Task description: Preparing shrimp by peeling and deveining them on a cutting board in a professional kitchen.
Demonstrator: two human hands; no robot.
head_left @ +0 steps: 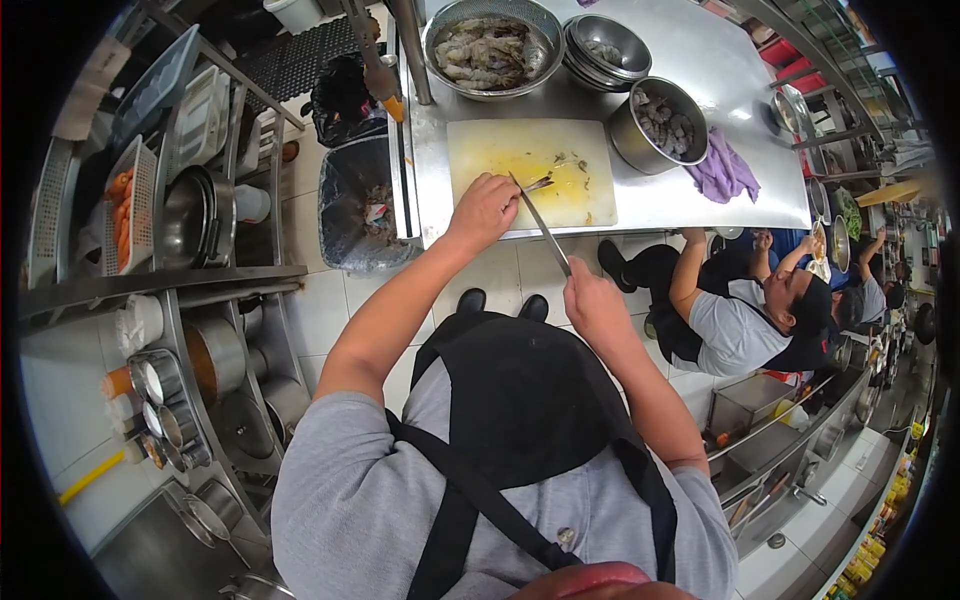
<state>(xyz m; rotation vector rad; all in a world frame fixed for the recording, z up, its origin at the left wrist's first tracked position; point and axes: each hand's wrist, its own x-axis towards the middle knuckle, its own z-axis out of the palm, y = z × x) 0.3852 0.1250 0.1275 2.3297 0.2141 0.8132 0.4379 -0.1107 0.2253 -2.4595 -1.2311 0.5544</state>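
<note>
Left hand [488, 210] hides most of the shrimp [541, 184]; only tail end shows. Right hand [596, 305] covers handle of the knife [545, 228]. Bits [572, 160] on cutting board [480, 145] too small to identify. Bin bag [338, 205] contents unclear. White bucket [295, 14] cut by upper edge. Yellow items [868, 555], lower right, blurred.

Stainless-steel worktable [715, 55], shiny-topped, bearing directly: toward the near edge, a pale rectangular cutting board [480, 150] with yellow staining; behind the board, a round metal colander [543, 35]; just right of the colander, a stack of metal bowls [632, 46]; beside the board's right side, a deep cylindrical pot [628, 140]; right of the pot, a crumpled purple cloth [727, 175].
</note>
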